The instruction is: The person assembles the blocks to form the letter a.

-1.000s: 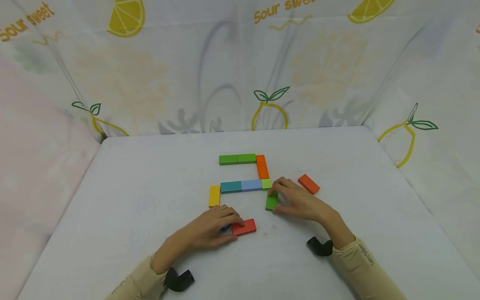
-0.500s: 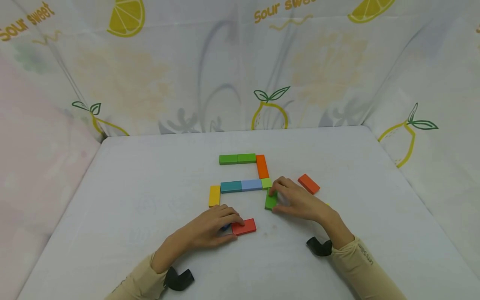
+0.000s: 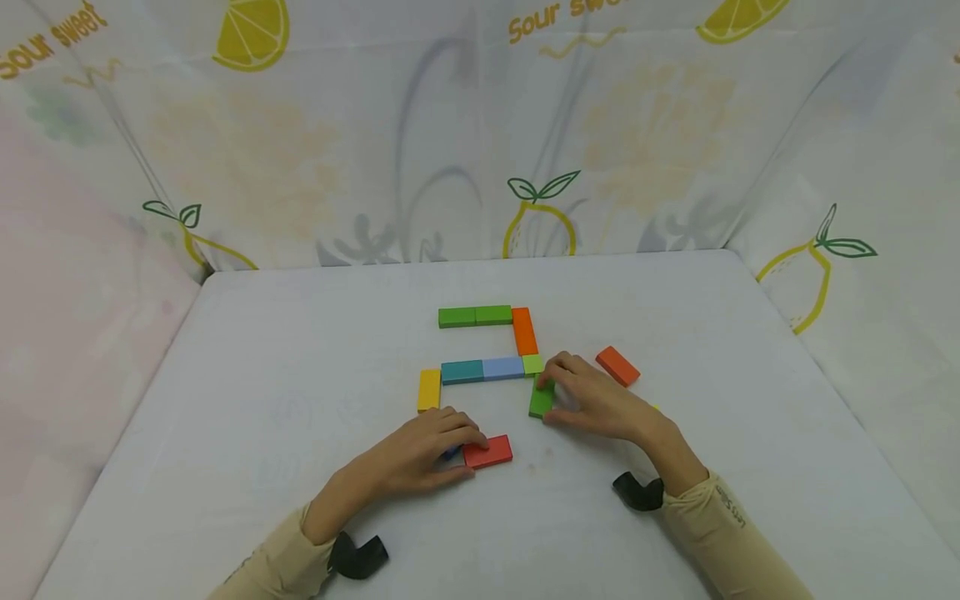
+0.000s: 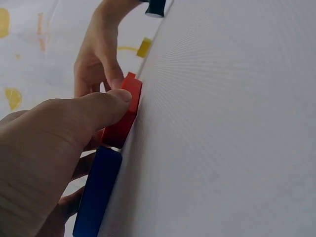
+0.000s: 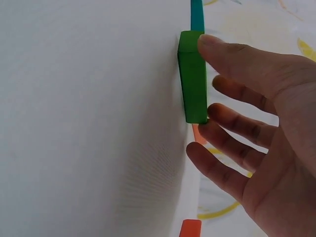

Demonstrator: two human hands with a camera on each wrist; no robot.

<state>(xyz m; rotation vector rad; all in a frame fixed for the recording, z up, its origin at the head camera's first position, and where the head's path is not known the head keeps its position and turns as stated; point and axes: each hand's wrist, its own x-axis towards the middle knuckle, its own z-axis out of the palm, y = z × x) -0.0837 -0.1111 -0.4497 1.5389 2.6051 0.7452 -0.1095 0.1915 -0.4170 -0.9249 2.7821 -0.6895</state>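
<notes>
My left hand (image 3: 422, 450) pinches a red block (image 3: 491, 452) lying flat, its thumb on the near side and fingers across the top. A dark blue block (image 4: 98, 192) lies against the red block's left end, mostly hidden under that hand in the head view. My right hand (image 3: 596, 398) holds a green block (image 3: 542, 398) between thumb and fingertips at its two ends. Just beyond the green block is a small lime block (image 3: 532, 365), which ends a row with a light blue block (image 3: 502, 368) and a teal block (image 3: 462, 372).
Two green blocks (image 3: 475, 317) meet an orange block (image 3: 525, 332) at the back. A yellow block (image 3: 429, 390) stands off the teal block's left end. Another orange block (image 3: 618, 366) lies apart at the right, and a bit of yellow (image 3: 656, 408) peeks out behind the right wrist.
The green block and my right hand have shifted very slightly left, under the lime block. My left hand and the red block stay in place.
</notes>
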